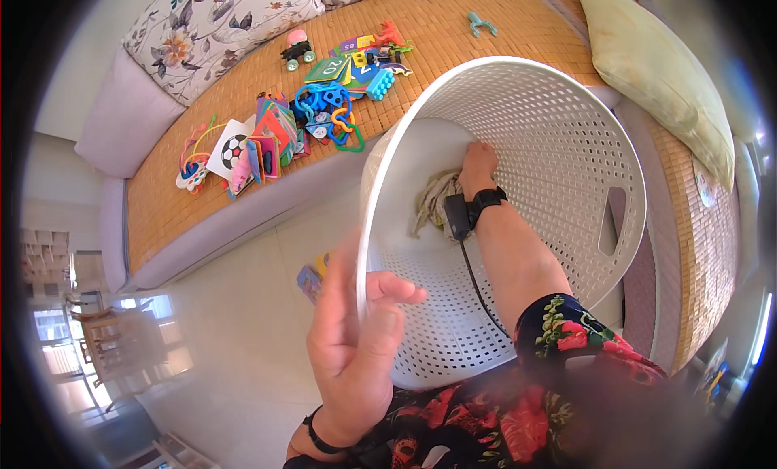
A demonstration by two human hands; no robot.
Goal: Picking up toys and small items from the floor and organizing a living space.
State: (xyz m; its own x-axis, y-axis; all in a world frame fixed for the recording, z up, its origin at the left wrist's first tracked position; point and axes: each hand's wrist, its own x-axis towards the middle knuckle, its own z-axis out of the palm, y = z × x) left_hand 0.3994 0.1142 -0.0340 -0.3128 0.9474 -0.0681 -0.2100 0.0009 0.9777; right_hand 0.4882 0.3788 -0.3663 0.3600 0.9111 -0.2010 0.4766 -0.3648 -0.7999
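Note:
A tall white perforated plastic laundry basket [504, 74] is tilted in front of me, its mouth towards me. My left hand [364, 341] grips the basket's left rim, fingers outside and thumb on the near side. Deep inside the basket is my right hand [479, 162], by a crumpled beige-green cloth [436, 202] near the bottom. Its fingers are partly hidden, so whether they hold anything does not show. A black device with a cable is strapped to the right wrist.
Toys and picture cards [276, 129] lie on the woven mat of the sofa [200, 220], with a toy car [297, 51] and a teal toy figure [481, 24] behind. Colourful pieces [309, 281] lie on the floor. A pale cushion [655, 86] rests at the right.

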